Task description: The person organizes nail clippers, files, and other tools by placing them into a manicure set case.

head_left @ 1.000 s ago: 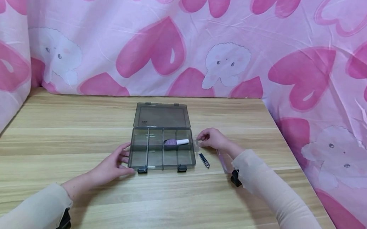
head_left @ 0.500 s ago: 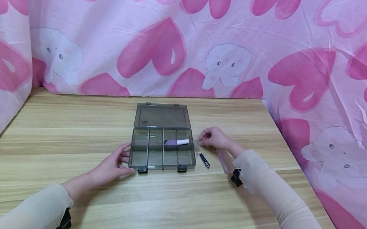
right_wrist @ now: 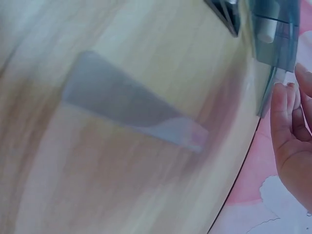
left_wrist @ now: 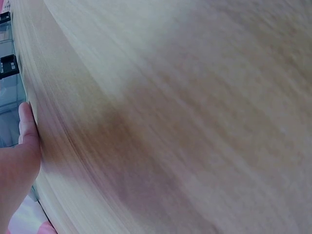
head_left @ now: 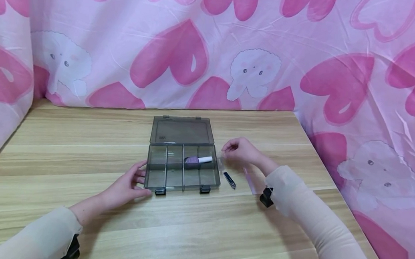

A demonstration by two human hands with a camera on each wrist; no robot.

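Note:
A smoky, see-through compartment box point(head_left: 174, 178) lies with its lid point(head_left: 180, 131) folded back. Inside it, in the right part, is a nail polish bottle point(head_left: 192, 160) with purple contents and a white cap. My left hand point(head_left: 127, 188) rests against the box's left wall, its thumb point(left_wrist: 25, 113) straight along the front corner. Just right of the box, my right hand point(head_left: 244, 151) pinches a small clear plastic piece point(head_left: 220, 163), faint against the wood. Below that hand, a dark nail clipper point(head_left: 230, 180) lies on the table.
A clear plastic strip point(right_wrist: 126, 100) lies flat on the wooden table point(head_left: 186, 235), below the right wrist. Two black latches, the left latch point(head_left: 160, 192) among them, project from the box's front. A pink heart-print cloth point(head_left: 173, 51) hangs behind and at both sides.
My right hand has risen slightly, and the small clear piece now stands more upright beside the box. The left hand, box, bottle and nail clipper have stayed put; the head view shifted a little.

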